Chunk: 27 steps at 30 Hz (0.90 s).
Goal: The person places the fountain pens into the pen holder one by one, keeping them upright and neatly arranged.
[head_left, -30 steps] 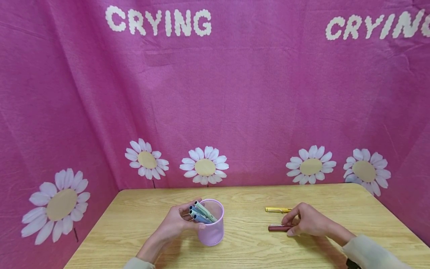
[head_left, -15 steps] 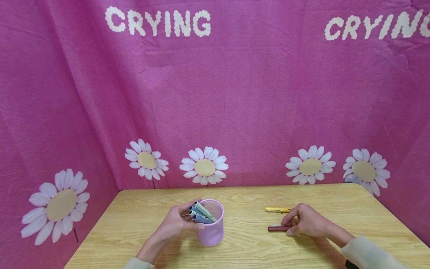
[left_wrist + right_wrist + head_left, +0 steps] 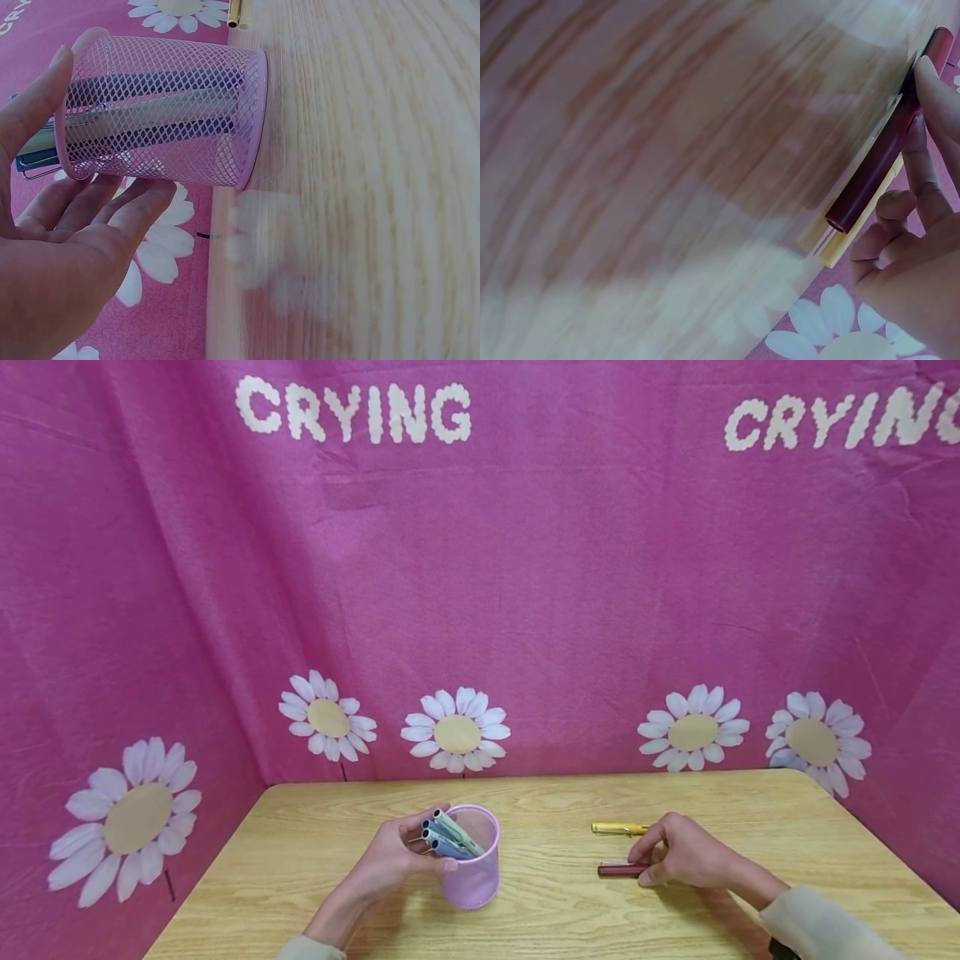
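A pink mesh pen cup (image 3: 476,887) stands upright on the table, left of centre, with several pale green and blue pens (image 3: 459,837) leaning in it. My left hand (image 3: 392,862) holds the cup from the left near its rim, thumb on the near side and fingers round the far side. In the left wrist view the pens (image 3: 157,112) show through the mesh. To the right, my right hand (image 3: 688,853) pinches a dark red pen (image 3: 617,870) between thumb and fingers, low at the tabletop. Just behind it lies a yellow pen (image 3: 617,828), partly hidden by the hand.
The wood-grain table (image 3: 540,910) reaches back to a pink cloth backdrop (image 3: 555,610) printed with white daisies and lettering. Cloth also hangs along the left and right sides. Bare tabletop lies between the cup and the two pens.
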Tool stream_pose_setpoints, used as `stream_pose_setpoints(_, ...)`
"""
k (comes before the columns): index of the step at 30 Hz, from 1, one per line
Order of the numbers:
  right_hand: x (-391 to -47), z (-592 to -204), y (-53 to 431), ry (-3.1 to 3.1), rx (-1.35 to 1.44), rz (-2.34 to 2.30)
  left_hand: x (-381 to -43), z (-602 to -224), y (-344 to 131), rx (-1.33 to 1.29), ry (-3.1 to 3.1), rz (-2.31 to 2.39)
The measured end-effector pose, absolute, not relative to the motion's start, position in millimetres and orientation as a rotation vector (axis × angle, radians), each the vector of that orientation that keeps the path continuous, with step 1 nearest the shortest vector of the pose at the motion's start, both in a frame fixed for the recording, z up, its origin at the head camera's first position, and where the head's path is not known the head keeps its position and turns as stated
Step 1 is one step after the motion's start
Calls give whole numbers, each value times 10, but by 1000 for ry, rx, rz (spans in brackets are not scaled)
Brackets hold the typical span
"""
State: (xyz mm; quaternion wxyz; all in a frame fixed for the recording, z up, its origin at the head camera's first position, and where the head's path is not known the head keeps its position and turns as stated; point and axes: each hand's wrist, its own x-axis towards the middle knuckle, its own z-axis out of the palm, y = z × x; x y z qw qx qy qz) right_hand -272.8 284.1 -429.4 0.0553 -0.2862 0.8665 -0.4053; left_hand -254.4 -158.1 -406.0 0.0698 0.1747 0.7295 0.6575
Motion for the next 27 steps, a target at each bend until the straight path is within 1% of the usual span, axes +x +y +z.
stream_pose_setpoints(14, -2725, -4295, 2810, 2621, -885, -1222, -2545, -4055, -1575, 527, 2185, 1988)
stream_pose_setpoints(27, -2721, -4295, 2796, 2739, -848, -1067, -2538, -4056, -1575, 524, 2193, 1988)
